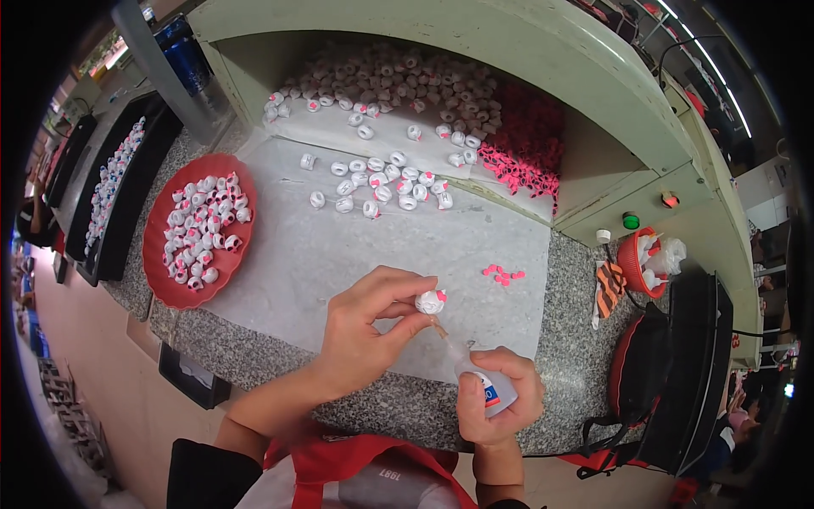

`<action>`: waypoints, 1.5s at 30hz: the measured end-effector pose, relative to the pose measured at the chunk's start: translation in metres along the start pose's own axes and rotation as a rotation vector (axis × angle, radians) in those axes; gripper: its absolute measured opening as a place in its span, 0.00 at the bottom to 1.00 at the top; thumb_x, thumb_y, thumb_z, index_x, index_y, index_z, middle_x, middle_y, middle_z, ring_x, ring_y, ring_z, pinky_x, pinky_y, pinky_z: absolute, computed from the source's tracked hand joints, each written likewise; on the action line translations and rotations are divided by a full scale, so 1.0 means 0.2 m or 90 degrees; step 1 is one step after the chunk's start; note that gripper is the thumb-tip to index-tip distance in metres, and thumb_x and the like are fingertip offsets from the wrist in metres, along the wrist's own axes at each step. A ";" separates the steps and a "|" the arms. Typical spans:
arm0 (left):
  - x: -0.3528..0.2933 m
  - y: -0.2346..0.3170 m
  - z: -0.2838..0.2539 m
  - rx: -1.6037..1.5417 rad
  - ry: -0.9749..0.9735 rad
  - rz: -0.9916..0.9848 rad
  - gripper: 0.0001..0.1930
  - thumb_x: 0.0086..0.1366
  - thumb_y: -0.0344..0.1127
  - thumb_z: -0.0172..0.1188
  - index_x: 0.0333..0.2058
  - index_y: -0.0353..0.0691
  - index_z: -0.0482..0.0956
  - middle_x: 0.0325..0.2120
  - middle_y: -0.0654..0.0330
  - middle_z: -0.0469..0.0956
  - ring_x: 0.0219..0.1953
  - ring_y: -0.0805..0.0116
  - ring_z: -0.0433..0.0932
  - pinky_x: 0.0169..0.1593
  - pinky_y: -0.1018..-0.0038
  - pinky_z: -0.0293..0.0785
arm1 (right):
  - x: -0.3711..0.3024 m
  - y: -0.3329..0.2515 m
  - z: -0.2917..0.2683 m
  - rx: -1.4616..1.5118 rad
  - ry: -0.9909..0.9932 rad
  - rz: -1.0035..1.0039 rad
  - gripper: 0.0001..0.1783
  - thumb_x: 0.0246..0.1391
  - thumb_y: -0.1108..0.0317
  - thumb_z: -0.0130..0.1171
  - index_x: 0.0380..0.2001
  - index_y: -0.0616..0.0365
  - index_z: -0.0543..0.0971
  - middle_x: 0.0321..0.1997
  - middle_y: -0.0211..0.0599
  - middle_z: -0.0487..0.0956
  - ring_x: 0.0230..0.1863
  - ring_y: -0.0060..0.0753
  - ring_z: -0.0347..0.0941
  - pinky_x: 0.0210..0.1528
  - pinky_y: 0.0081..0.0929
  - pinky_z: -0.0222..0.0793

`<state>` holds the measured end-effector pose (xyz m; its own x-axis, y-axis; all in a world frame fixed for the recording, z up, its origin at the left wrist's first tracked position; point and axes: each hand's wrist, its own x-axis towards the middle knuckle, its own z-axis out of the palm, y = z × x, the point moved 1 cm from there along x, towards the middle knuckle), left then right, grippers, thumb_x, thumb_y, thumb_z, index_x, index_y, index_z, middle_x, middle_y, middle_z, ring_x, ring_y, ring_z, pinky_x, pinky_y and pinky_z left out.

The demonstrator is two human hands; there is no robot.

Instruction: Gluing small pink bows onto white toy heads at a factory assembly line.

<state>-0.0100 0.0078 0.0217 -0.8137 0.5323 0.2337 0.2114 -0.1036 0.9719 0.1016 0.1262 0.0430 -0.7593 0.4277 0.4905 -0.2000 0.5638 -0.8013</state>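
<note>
Between the thumb and fingers of my left hand is a small white rounded piece with a pink spot. My right hand grips a translucent squeeze bottle with a narrow nozzle. The nozzle tip points up at the white piece, close to my left thumb; whether it touches cannot be made out. A few small pink bits lie on the white sheet beyond my right hand. Farther back on the sheet are several loose white pieces, some with pink spots.
At the left stands a red scalloped plate heaped with white-and-pink pieces. A pale green shelf at the back holds many white pieces and a pile of pink parts. To the right are a red basket, a striped cloth and a black tray.
</note>
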 end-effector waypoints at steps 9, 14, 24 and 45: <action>0.00 0.00 0.01 0.002 -0.004 -0.014 0.17 0.48 0.15 0.56 0.40 0.32 0.73 0.37 0.55 0.69 0.38 0.69 0.74 0.42 0.77 0.76 | 0.01 0.00 -0.02 -0.025 0.031 0.016 0.11 0.40 0.67 0.58 0.27 0.63 0.73 0.25 0.38 0.75 0.24 0.27 0.71 0.27 0.19 0.66; 0.00 0.00 0.00 -0.016 -0.013 -0.025 0.17 0.49 0.15 0.56 0.40 0.31 0.72 0.37 0.55 0.70 0.39 0.69 0.73 0.43 0.76 0.75 | 0.02 0.00 0.00 -0.013 -0.007 0.014 0.13 0.40 0.65 0.59 0.27 0.63 0.72 0.24 0.39 0.75 0.23 0.25 0.70 0.27 0.18 0.65; 0.02 0.00 -0.02 -0.240 -0.043 -0.230 0.18 0.50 0.17 0.56 0.43 0.29 0.69 0.36 0.53 0.75 0.38 0.70 0.75 0.41 0.78 0.73 | 0.00 0.01 -0.02 -0.002 0.040 0.004 0.13 0.41 0.64 0.58 0.27 0.63 0.72 0.22 0.39 0.74 0.21 0.23 0.69 0.25 0.17 0.64; 0.03 -0.04 -0.04 -0.217 -0.034 -0.245 0.18 0.49 0.17 0.57 0.42 0.29 0.70 0.34 0.55 0.76 0.37 0.71 0.75 0.40 0.80 0.72 | 0.15 0.15 -0.10 0.187 0.189 0.333 0.12 0.42 0.67 0.54 0.28 0.65 0.72 0.21 0.35 0.73 0.22 0.24 0.71 0.23 0.16 0.64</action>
<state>-0.0202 0.0049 0.0153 -0.7674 0.6267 -0.1354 -0.2933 -0.1554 0.9433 0.0852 0.1698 0.0395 -0.6078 0.7924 0.0518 -0.0440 0.0315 -0.9985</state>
